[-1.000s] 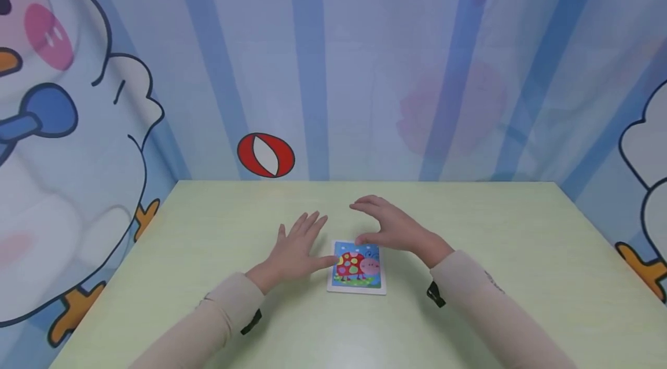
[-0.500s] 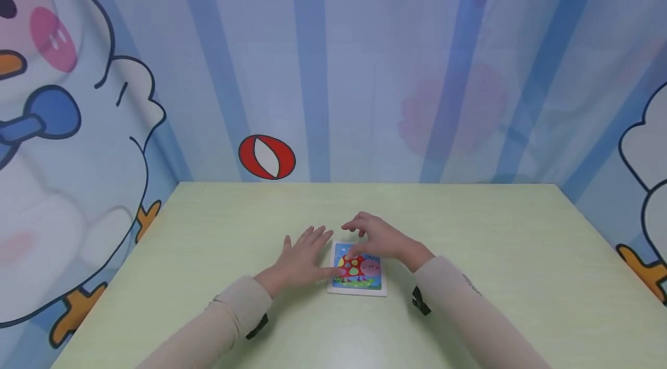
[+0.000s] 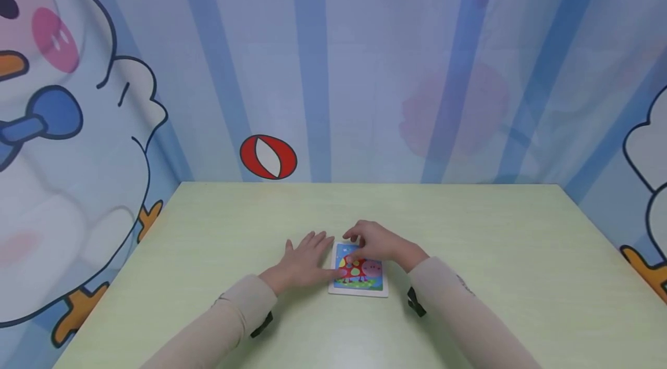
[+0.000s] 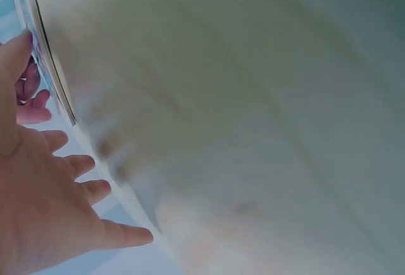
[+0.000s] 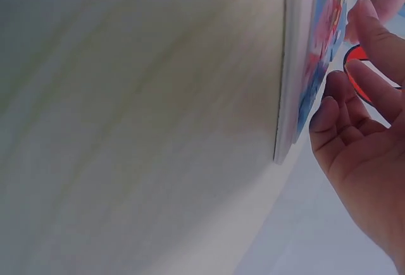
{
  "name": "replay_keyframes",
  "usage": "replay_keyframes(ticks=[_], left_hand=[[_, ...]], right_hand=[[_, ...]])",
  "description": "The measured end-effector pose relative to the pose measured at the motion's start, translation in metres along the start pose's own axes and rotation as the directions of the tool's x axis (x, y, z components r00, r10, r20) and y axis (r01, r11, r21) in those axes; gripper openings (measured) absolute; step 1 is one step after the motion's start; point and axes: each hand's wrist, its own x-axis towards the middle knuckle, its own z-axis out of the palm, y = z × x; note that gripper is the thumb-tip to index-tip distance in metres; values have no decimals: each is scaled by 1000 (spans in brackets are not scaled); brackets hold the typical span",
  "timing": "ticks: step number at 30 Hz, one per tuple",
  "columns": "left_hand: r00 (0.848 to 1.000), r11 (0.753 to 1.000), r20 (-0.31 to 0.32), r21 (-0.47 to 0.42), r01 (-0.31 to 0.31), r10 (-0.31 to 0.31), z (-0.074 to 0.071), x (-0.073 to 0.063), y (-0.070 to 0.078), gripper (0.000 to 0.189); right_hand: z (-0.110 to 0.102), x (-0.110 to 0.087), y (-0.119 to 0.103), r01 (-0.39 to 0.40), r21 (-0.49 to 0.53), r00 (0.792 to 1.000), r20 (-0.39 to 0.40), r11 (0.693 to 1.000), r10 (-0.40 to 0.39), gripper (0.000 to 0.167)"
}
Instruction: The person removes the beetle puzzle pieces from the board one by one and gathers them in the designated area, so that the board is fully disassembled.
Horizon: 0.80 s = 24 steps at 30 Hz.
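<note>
A small white-framed board with a ladybug picture [image 3: 359, 279] lies flat on the table between both hands. My left hand [image 3: 302, 265] is spread at its left side, with the thumb reaching over the picture onto the ladybug's body. From the right, my right hand [image 3: 380, 241] reaches over the board's upper part. Its thumb touches the picture near the left thumb, while its other fingers bend loosely near the top edge. In the right wrist view, the board [image 5: 294, 73] stands edge-on beside those bent fingers, and no separate piece shows between them.
The pale green table [image 3: 500, 253] extends around the board on all sides. Behind it hangs a blue striped backdrop [image 3: 365, 68] with a printed duck [image 3: 68, 183] at the left and a red-and-white ball [image 3: 268, 157].
My right hand has come down and left, its thumb moving onto the picture and its fingers bending more. My left hand has shifted slightly right and nearer. The board stays in place.
</note>
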Motion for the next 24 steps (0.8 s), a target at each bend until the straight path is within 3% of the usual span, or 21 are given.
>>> replay_keyframes(ticks=[12,24], left_hand=[[999,1000,48,-4,3,-2,1,0,1,79],[999,1000,45,11,-5,4,0,0,1,73]], right_hand=[[4,3,-4,-42,-16,999,7,999,43,29],[7,4,-9,-89,-30,996,-19,996,88,25]])
